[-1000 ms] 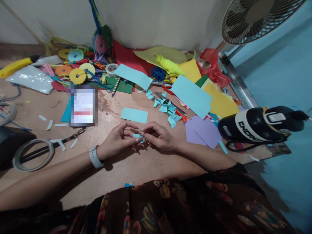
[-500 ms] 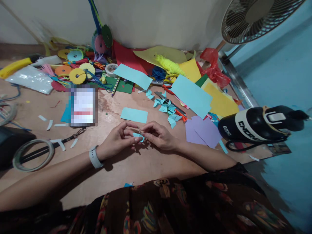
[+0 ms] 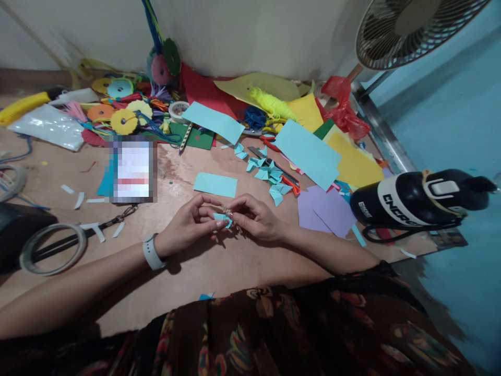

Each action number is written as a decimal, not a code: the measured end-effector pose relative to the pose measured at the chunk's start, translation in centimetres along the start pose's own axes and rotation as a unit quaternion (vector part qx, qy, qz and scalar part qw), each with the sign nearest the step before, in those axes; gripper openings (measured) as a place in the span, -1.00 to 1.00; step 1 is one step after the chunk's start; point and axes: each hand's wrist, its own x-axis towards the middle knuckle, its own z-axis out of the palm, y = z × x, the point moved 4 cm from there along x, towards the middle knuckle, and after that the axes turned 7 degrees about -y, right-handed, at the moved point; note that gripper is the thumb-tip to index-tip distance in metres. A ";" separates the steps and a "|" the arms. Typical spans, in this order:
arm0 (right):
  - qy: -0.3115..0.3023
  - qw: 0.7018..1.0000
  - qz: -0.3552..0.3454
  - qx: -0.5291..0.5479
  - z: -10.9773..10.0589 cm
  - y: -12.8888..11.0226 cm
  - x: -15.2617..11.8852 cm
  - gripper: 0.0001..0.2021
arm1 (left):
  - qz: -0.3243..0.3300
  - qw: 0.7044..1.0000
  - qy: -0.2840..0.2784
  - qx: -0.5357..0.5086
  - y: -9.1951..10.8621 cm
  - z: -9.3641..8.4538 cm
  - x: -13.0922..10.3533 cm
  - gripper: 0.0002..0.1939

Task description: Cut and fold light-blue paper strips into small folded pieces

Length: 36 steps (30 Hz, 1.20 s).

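Between my two hands is a small folded piece of light blue paper (image 3: 219, 217). My left hand (image 3: 192, 223) pinches its left side with thumb and fingers. My right hand (image 3: 258, 218) closes on its right end, so that part of the paper is hidden by fingertips. Just beyond my hands lies a flat light blue paper strip (image 3: 215, 185). Several small folded light blue paper pieces (image 3: 267, 171) are heaped farther back to the right, around a cutter knife (image 3: 285, 176).
Purple paper sheets (image 3: 326, 211) and a black bottle (image 3: 407, 201) lie at the right. A larger light blue sheet (image 3: 308, 152) is behind. Tape rolls (image 3: 82, 245), paper scraps and a blurred-out flat object (image 3: 133, 172) sit at the left. A fan (image 3: 410, 31) stands back right.
Both hands stay in nearly the same place on the folded blue paper. Only a slight shift of the fingers shows.
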 end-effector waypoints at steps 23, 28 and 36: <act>-0.075 0.994 0.063 -0.049 -0.5 -0.8 0.7 -0.82 | -0.050 0.998 -0.032 0.002 0.0 0.3 0.0 -0.56; -0.183 0.980 0.052 -0.059 -0.1 -1.3 1.0 -0.76 | -0.073 0.996 -0.054 0.001 -0.3 0.4 0.0 -0.55; -0.227 0.971 0.066 -0.042 0.0 -0.9 1.0 -0.76 | -0.074 0.993 -0.087 0.017 -0.6 0.4 -0.1 -0.57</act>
